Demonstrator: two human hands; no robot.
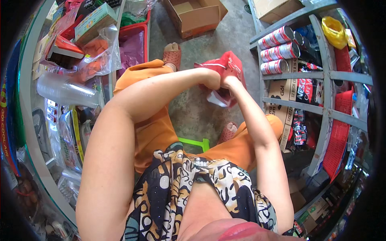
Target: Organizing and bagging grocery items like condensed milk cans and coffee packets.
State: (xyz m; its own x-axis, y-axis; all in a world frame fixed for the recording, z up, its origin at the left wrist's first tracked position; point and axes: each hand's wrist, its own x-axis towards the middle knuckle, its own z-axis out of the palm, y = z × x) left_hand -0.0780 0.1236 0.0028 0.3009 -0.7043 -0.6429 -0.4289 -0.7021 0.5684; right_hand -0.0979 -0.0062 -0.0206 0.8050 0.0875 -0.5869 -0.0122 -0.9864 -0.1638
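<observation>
A crumpled red plastic bag (233, 64) with white print hangs above the concrete floor, between my knees and beyond them. My left hand (212, 79) is curled against its near side and grips it. Close beside it, my right hand (229, 82) holds the bag from the right, its fingers mostly hidden in the folds. A whitish flap (217, 100) shows at the lower edge of the bag. What the bag contains is hidden.
An open cardboard box (197, 19) stands on the floor ahead. On the right, a grey metal rack (327, 99) holds stacked cans (279, 52) and cartons. To the left are stacked clear plastic cups (68, 89) and a red crate (146, 42). A green plastic stool (194, 142) shows below me.
</observation>
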